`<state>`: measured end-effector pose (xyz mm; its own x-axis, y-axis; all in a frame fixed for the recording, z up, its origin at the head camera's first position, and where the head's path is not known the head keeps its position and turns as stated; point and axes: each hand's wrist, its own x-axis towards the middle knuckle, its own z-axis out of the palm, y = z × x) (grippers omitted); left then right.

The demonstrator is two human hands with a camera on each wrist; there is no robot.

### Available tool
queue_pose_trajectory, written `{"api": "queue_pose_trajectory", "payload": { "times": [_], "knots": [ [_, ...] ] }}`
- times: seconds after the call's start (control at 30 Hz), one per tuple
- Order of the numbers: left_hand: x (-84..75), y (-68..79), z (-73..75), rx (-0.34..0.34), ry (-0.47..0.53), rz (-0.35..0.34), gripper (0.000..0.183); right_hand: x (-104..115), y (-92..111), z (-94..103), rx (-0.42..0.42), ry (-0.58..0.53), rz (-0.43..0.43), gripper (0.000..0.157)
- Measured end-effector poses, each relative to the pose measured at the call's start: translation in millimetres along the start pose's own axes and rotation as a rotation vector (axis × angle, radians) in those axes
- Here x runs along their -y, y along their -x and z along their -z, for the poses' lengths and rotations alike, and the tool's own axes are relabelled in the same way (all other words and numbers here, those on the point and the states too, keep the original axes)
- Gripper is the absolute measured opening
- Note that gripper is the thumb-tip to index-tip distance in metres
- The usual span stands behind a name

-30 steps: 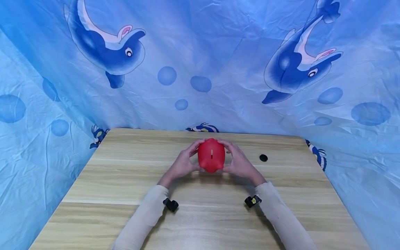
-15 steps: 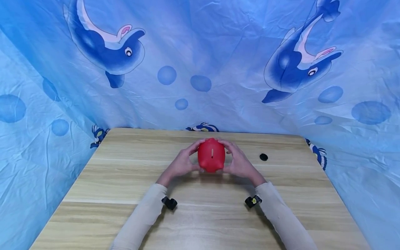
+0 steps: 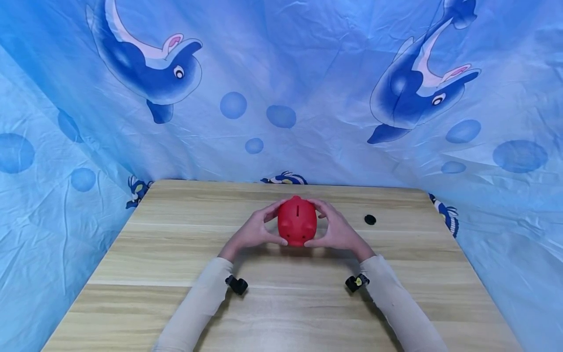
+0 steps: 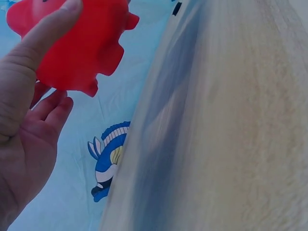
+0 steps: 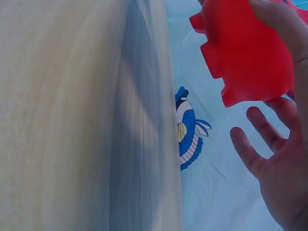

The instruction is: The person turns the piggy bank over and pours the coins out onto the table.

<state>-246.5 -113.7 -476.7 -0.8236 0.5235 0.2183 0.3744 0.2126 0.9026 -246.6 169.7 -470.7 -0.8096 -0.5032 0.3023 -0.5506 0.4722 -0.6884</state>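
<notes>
A red piggy bank (image 3: pixel 297 220) with a dark coin slot on its back is held between both hands over the far middle of the table. My left hand (image 3: pixel 256 229) grips its left side, thumb at the snout end and fingers at the rear. On the other side my right hand (image 3: pixel 336 230) holds it the same way. Both wrist views show the feet of the piggy bank (image 4: pixel 91 43) raised above the tabletop. The lower fingers of the right hand (image 5: pixel 281 154) spread away from the piggy bank (image 5: pixel 245 53). A small black disc (image 3: pixel 370 219) lies to the right.
The wooden table (image 3: pixel 281 303) has its far edge close behind the hands. A blue curtain (image 3: pixel 325 68) printed with dolphins hangs behind and at both sides. Each sleeve carries a small black wrist camera (image 3: pixel 237 285).
The piggy bank has tilted in both hands, so its eyes and snout now face more upward. Both thumbs have come up into fuller view at the snout end.
</notes>
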Motion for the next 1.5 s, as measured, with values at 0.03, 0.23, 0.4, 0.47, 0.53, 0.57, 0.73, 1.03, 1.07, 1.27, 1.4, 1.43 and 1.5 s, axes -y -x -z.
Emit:
{"api": "queue_pose_trajectory", "payload": {
  "times": [0.03, 0.23, 0.4, 0.47, 0.53, 0.57, 0.73, 1.03, 1.07, 1.27, 1.4, 1.43, 1.5],
  "knots": [
    [0.0, 0.0, 0.3, 0.002, 0.002, 0.003, 0.101, 0, 0, 0.2, 0.0, -0.003, -0.008, 0.107],
    [0.4, -1.0, 1.5, 0.013, 0.024, 0.036, 0.095, 0, 0, -0.1, -0.01, -0.029, -0.039, 0.1],
    [1.9, -2.7, 0.4, 0.019, 0.05, 0.06, 0.089, -1, -1, 0.3, -0.003, -0.034, -0.056, 0.091],
    [2.5, -3.3, -0.4, 0.019, 0.069, 0.08, 0.086, 0, -2, 0.7, 0.004, -0.042, -0.079, 0.088],
    [2.8, -3.9, -1.4, 0.016, 0.088, 0.102, 0.081, 0, -2, 0.9, 0.009, -0.052, -0.101, 0.085],
    [2.9, -3.9, -1.7, 0.013, 0.094, 0.114, 0.08, 0, -2, 0.9, 0.012, -0.061, -0.11, 0.083],
    [2.8, -4.2, -2.1, 0.011, 0.102, 0.142, 0.081, -1, -1, 1.1, 0.027, -0.091, -0.118, 0.083],
    [-1.6, -5.2, -6.2, 0.002, 0.16, 0.162, 0.068, 9, 1, 2.3, -0.02, -0.113, -0.192, 0.078],
    [-1.3, -6.7, -7.8, 0.003, 0.189, 0.2, 0.063, 9, 1, 1.3, -0.026, -0.127, -0.226, 0.074],
    [1.2, -12.7, -15.2, -0.017, 0.249, 0.379, 0.058, 4, -1, -4.1, -0.015, -0.202, -0.385, 0.064],
    [-1.8, -12.9, -13.6, -0.051, 0.161, 0.353, 0.058, 4, -1, -4.0, -0.023, -0.231, -0.348, 0.065],
    [-2.0, -13.1, -12.8, -0.054, 0.153, 0.347, 0.058, 4, -1, -3.7, -0.024, -0.23, -0.337, 0.065],
    [-1.7, -13.5, -11.6, -0.053, 0.153, 0.344, 0.059, 4, -1, -3.8, -0.023, -0.225, -0.325, 0.066]
  ]
}}
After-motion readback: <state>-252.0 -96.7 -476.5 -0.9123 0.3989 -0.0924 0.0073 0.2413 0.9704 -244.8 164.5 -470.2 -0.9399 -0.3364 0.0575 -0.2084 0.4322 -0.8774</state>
